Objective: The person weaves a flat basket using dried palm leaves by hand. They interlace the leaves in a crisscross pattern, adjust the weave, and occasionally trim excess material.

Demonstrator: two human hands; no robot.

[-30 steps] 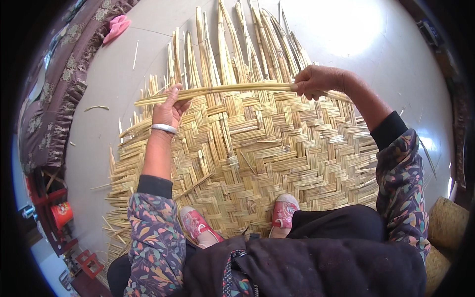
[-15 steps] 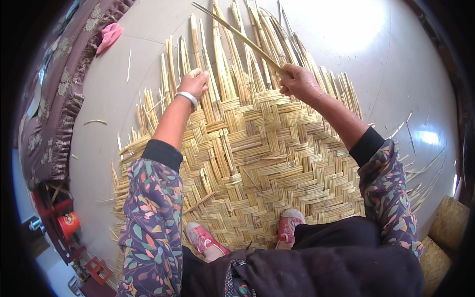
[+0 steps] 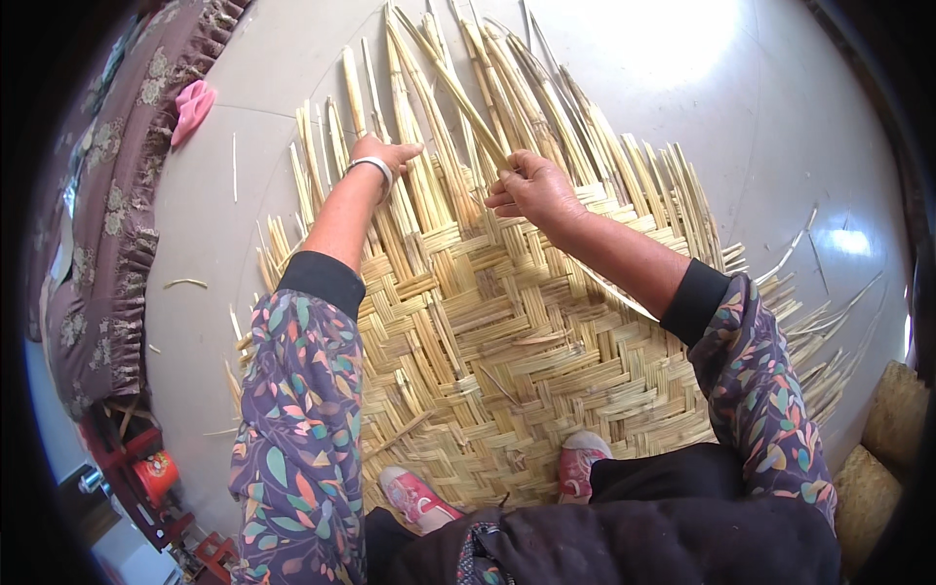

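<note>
A large woven mat of split reeds lies on the floor under my feet, its far edge fanning out into long unwoven reed strips. Between thumb and fingers, my right hand pinches a long greenish reed strip just above the far edge of the weave. That strip slants away to the upper left over the others. My left hand, with a pale band at the wrist, is at the unwoven strips on the left. Its thumb side stretches toward the right; the lower fingers are partly hidden. Below my right forearm a thin pale strip crosses the mat.
Patterned purple cloth hangs along the left, with a pink cloth beside it. Red equipment stands at lower left. Loose reed scraps lie on the grey floor. Tan blocks sit at lower right. My red shoes rest on the mat.
My right hand has moved left and slightly nearer with the reed strip, which now lies lower and steeper among the others. My left hand has loosened, its thumb side stretching right. The view has shifted slightly.
</note>
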